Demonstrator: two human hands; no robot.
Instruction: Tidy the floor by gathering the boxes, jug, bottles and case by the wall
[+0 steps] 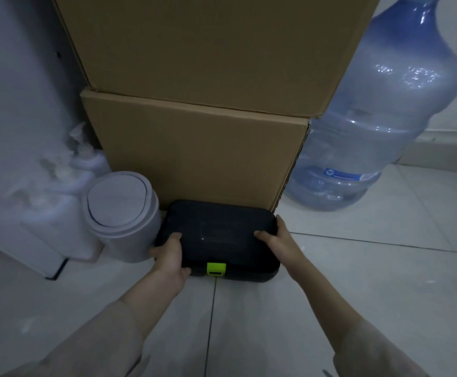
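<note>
- My left hand grips the left end of the black case: thumb on the lid, fingers wrapped round the edge near the front corner.
- My right hand clasps the right end of the case, thumb on top of the lid, the rest of the hand down the side.
- Both hands are closed on the case, one at each end, well apart from each other.
- The case lies flat on the tiled floor, its lime-green latch facing me on the front edge.
- The back edge of the case sits against the foot of the lower cardboard box; whether they touch all along I cannot tell.
- A larger cardboard box is stacked on the lower one and overhangs it on the right.
- The big blue water jug stands on the floor just right of the boxes, its shoulder against the upper box's corner.
- To the left of the case a small round grey bin with a swing lid stands just beside it, close to my left hand.
- Behind the bin, white pump bottles cluster beside a white cabinet; they are blurred, so I cannot count them surely.
- My beige sleeves reach in from the bottom of the view.
</note>
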